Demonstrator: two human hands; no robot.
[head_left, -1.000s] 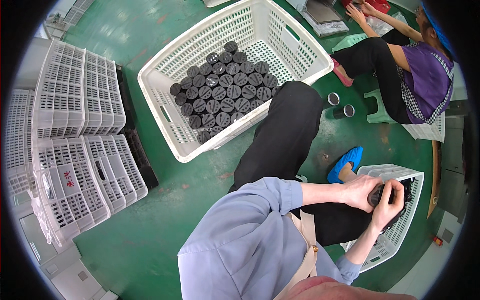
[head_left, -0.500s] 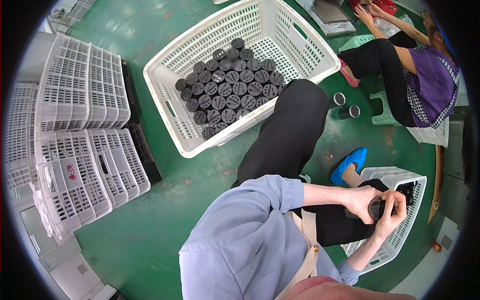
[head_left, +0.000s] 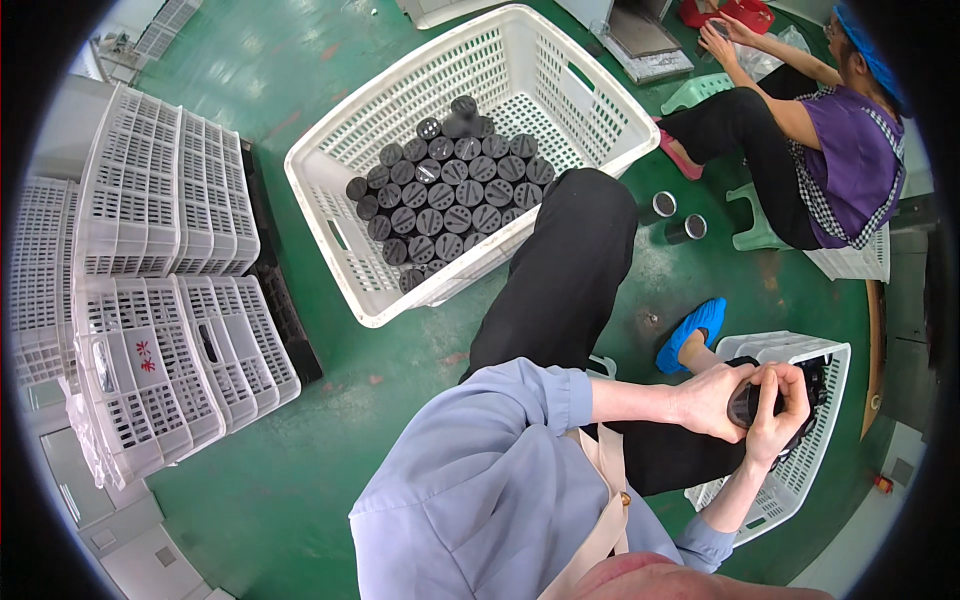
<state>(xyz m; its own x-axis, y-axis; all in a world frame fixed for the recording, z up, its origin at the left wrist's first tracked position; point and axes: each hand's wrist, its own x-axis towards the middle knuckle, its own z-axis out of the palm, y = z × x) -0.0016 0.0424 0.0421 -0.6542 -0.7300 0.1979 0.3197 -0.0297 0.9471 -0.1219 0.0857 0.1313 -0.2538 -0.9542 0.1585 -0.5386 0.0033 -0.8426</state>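
My left hand (head_left: 708, 402) is wrapped round a dark, shiny round jar (head_left: 743, 405), held over my thigh beside a small white crate (head_left: 800, 350). My right hand (head_left: 778, 412) closes on the top of the same jar, thumb and fingers pinched at its rim. Fingers hide most of the jar, so whether a lid is on it cannot be made out. Black objects (head_left: 820, 375) lie in the small crate behind my right hand, partly covered by it.
A large white crate (head_left: 350, 285) holds many upright black-topped jars (head_left: 455, 172). Two dark jars (head_left: 664, 204) stand on the green floor (head_left: 330, 440). Stacked white crates (head_left: 165, 340) rise at the left. A co-worker (head_left: 850, 150) sits on a green stool at the upper right.
My hands have drawn closer together round the jar, the right one shifting slightly left and up. The whole view has tilted a little. The co-worker's hands have moved slightly.
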